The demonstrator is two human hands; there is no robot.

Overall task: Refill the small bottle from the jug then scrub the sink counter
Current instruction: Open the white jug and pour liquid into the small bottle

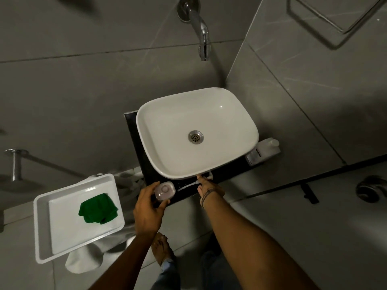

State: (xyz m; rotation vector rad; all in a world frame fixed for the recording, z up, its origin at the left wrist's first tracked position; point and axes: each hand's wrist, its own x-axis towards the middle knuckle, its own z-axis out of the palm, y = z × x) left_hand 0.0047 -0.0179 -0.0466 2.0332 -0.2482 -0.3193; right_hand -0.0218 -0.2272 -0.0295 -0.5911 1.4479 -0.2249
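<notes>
At far left a white tray [45,208] holds a crumpled green cloth [98,208], well apart from the hands. Next comes the left hand [147,212], fingers curled around the small bottle [164,190], which stands on the front left corner of the dark desk [139,151] just below the rim of the white basin [146,130]; the bottle's top faces the camera. A thin white pump tube [187,185] lies on the desk between the bottle and the right hand [209,189]. The right hand pinches the tube's pump head at the basin's front edge, its fingertips closed on it. At far right the white jug [267,150] sits capped on the desk behind the basin's right side, well apart from both hands. A chrome spout [202,32] hangs above the basin.
</notes>
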